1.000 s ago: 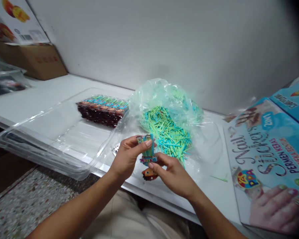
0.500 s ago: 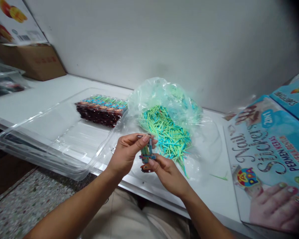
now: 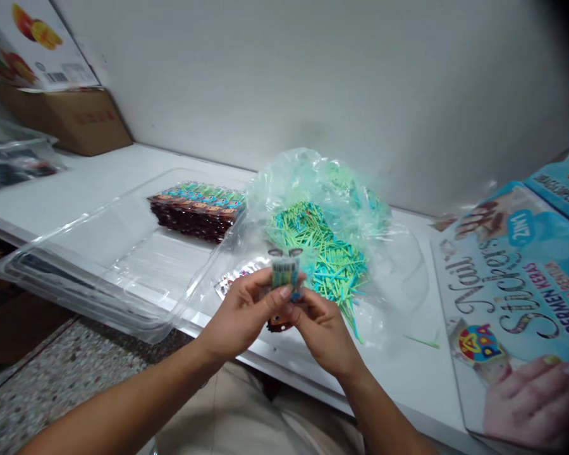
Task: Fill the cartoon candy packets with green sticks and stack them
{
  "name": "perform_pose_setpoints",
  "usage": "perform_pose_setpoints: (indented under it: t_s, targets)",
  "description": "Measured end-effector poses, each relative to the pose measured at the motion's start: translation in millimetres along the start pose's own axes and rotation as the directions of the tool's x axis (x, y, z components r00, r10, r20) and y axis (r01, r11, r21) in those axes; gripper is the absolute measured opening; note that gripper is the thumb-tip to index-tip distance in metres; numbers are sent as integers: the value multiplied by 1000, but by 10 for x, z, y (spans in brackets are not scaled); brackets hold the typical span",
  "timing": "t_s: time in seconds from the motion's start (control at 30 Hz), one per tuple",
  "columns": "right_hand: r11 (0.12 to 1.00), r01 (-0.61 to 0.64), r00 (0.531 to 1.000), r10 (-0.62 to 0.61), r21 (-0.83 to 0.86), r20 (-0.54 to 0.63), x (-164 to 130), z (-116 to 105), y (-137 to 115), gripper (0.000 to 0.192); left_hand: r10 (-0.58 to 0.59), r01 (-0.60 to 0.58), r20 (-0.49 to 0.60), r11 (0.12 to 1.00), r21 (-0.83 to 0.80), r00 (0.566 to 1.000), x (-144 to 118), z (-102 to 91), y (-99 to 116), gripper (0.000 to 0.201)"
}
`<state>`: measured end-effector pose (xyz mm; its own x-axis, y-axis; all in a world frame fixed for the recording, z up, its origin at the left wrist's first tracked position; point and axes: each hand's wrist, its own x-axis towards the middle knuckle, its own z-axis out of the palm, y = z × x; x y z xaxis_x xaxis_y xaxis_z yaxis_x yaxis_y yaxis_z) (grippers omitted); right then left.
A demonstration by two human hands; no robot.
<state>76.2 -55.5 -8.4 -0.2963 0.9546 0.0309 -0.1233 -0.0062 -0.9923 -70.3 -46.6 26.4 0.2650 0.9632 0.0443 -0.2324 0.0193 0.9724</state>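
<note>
A small printed packet [image 3: 284,273] is pinched just below the centre of the frame, between the thumb and fingertips of the left hand [image 3: 239,313] and those of the right hand [image 3: 323,328], both hands touching it (its print is too blurred to read). Just behind it lies a clear plastic bag [image 3: 332,189] of green and blue sticks [image 3: 327,253]. At centre left, a stack of packets [image 3: 194,208] sits in a clear tray [image 3: 76,253]. A nail-sticker box [image 3: 516,303] is seen at lower right.
</note>
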Motion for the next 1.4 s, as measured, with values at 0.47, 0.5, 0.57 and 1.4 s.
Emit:
perform_pose_setpoints:
  t_s: [0.47,0.5,0.57,1.4]
  targets:
    - [930,-141,990,131,-340,-51,-113,-359,179,34,238,133,-364,645,752,901,1671,-1746,714,41]
    - [926,-145,989,137,-350,-46,-123,-362,168,34,213,170,-363,605,778,907,1792,-1839,649,43]
    - [914,-154,988,146,-376,-51,-134,-374,138,32,151,233,-358,525,819,921,1972,-1966,509,50]
    - [230,-175,980,134,-957,-147,1401,-162,588,48,405,-289,-83,767,574,911,1014,-551,1042,12]
